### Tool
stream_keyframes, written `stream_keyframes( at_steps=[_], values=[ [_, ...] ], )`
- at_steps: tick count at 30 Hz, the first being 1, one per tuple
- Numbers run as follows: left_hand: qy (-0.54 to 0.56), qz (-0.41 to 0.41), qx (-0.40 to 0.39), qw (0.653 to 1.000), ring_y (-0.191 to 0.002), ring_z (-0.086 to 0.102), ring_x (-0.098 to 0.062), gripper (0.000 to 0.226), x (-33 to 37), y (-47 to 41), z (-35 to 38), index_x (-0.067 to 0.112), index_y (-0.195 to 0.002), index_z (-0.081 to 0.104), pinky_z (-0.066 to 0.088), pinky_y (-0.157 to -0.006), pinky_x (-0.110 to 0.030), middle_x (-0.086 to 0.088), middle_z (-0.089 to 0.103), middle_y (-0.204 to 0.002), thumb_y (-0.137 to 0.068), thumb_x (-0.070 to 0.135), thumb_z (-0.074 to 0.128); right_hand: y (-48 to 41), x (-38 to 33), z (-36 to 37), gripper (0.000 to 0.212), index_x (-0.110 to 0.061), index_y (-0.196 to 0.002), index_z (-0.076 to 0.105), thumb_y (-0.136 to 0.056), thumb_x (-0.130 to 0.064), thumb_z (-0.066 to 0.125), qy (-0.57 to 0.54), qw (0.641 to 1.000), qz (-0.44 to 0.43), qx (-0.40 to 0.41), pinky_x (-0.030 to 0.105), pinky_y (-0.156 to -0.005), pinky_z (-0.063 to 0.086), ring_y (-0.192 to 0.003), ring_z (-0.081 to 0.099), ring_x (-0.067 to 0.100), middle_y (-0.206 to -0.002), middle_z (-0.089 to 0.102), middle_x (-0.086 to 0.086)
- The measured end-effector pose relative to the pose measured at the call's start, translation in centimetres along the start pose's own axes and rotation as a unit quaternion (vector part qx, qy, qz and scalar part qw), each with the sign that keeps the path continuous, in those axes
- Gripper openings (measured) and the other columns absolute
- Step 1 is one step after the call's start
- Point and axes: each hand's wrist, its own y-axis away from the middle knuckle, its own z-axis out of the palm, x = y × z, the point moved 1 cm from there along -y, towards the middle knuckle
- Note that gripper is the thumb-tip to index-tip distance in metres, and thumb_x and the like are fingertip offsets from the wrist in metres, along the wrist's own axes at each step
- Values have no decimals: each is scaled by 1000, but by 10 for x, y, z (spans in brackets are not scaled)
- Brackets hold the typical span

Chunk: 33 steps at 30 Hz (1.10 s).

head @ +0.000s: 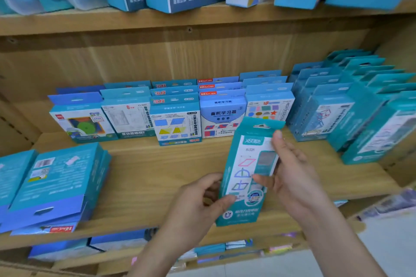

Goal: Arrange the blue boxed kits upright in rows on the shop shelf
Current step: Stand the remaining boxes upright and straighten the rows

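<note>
Both hands, left [198, 200] and right [290, 171], pinch one teal kit [244, 177] upright above the shelf [157, 177] front, near the standing rows [175, 117]; a careless set-down could topple those neighbours.

The wooden shelf [157, 175] has a bare stretch of light grain across its middle and front. Along its back stands a row of blue boxed kits [175, 117], upright and facing out, each with more of its kind lined up behind it. At the right end, teal boxes [351, 105] stand in rows turned at an angle, several deep. At the left front lies a stack of blue boxes [56, 186], flat, backs up, hang tabs toward the front edge, with another flat box just beside it at the picture's edge.
</note>
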Motion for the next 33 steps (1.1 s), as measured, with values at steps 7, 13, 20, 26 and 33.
stream_keyframes(
  at_steps=[7, 13, 20, 26, 33],
  values=[
    [-53, 54, -51, 996, -77, 65, -4, 29, 29, -42, 77, 41, -99, 56, 55, -71, -32, 20, 69, -88, -79, 26, 72, 19, -52, -55, 26, -20, -81, 69, -75, -44, 60, 55, 989, -102, 95, 24, -42, 53, -69, 70, 14, -85, 74, 4],
    [-80, 98, -49, 991, -89, 66, -12, 34, 52, -81, 157, 36, -109, 48, 55, -75, -35, 11, 69, -101, -82, 25, 66, 26, -87, -119, 11, -24, -94, 63, -93, -29, 54, 78, 964, -178, 181, 29, -56, 59, -83, 70, 10, -86, 73, -10],
    [-110, 96, -5, 989, -91, 66, -18, 27, 63, -110, 239, 25, -107, 51, 54, -75, -35, 2, 70, -103, -84, 23, 65, 22, -112, -193, 53, -30, -132, 41, -88, -6, 60, 391, 840, -319, 200, 12, -81, 49, -122, 47, 1, -133, 48, -8],
    [-190, 116, 41, 974, -94, 62, -23, 29, 82, -124, 266, 13, -114, 54, 49, -76, -35, -4, 65, -105, -88, 24, 63, 14, -143, -216, 55, -11, -140, 38, -89, -16, 57, 648, 660, -360, 122, 25, -112, 24, -137, 31, 13, -149, 36, 1],
    [-295, 100, 28, 950, -103, 60, -26, 64, 101, -136, 278, 15, -147, 24, 49, -82, -39, -5, 50, -129, -92, 28, 56, -2, -182, -213, 74, -15, -151, 4, -92, -27, 48, 789, 550, -274, 15, 28, -116, 6, -146, 11, 24, -159, 7, 11]
  ],
)
